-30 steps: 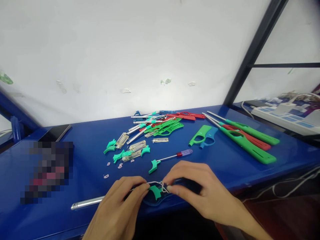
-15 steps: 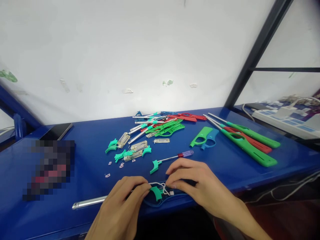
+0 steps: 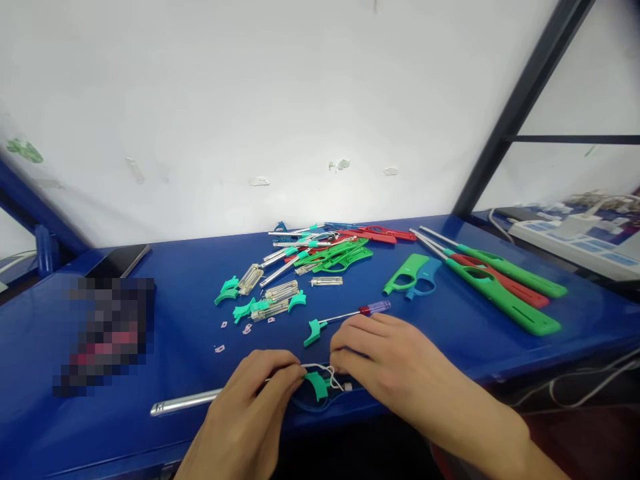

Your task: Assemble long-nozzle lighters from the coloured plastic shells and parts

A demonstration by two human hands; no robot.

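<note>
A long-necked gas lighter with an opened blue handle shell [image 3: 311, 405] lies along the front edge of the table. Its silver barrel [image 3: 186, 403] points left. My left hand [image 3: 250, 400] is closed round the place where barrel and handle meet, thumb and fingers pressed together. Beside those fingertips sits a green trigger [image 3: 317, 386] in the shell. A thin white wire [image 3: 331, 371] loops over it, and my right hand [image 3: 385, 353] pinches at the wire with bent fingers. The right end of the handle is hidden under that hand.
Beyond the hands lie a screwdriver [image 3: 375, 308], a loose green trigger [image 3: 314, 332] and several clear fuel tanks [image 3: 282, 291]. Lighter parts are heaped at the back [image 3: 345, 253]. Whole lighters [image 3: 505, 300] lie right, near a power strip [image 3: 560, 243]. A phone [image 3: 117, 260] lies left.
My right hand has rolled over, its back now turned up more and its fingers drawn together at the wire. The left hand keeps its hold. The view has shifted slightly.
</note>
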